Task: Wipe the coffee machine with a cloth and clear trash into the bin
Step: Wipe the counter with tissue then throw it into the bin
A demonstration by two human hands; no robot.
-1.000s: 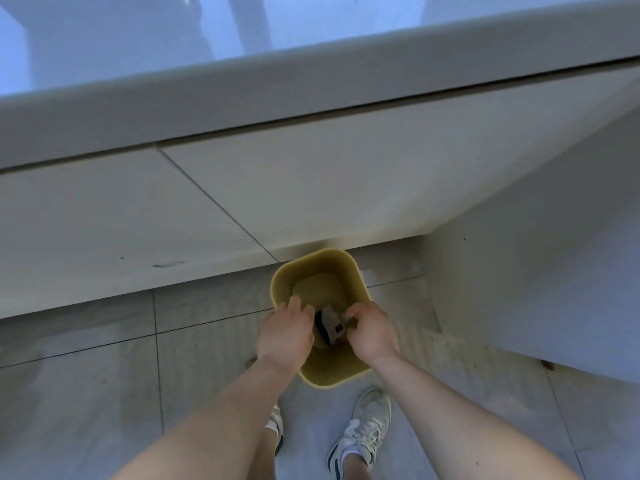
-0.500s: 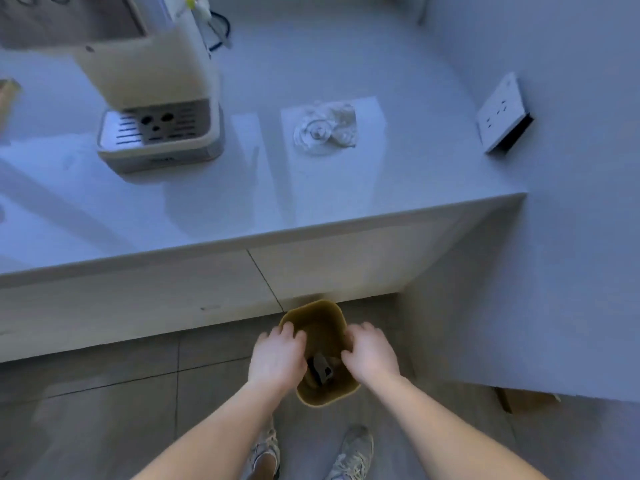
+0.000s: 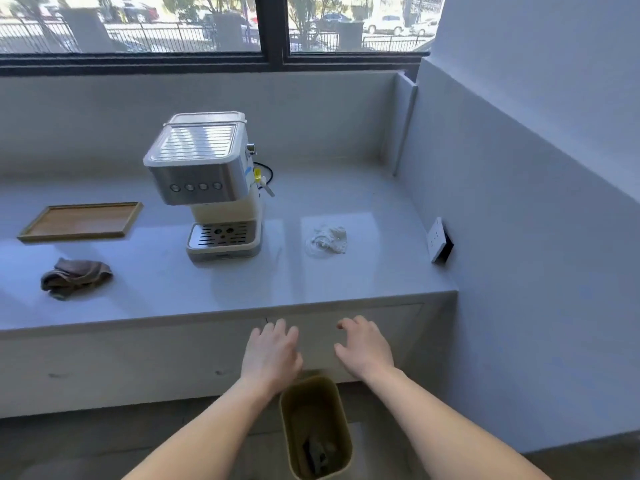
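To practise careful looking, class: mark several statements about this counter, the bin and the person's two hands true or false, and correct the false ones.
1. The left hand and the right hand hold nothing, fingers relaxed. True.
2. The crumpled white trash lies left of the coffee machine. False: it lies to the machine's right, on the counter.
3. The bin stands on the floor below the hands, with a dark item inside. True.
4. The grey-brown cloth rests on the wooden tray. False: it lies on the counter in front of the tray, apart from it.
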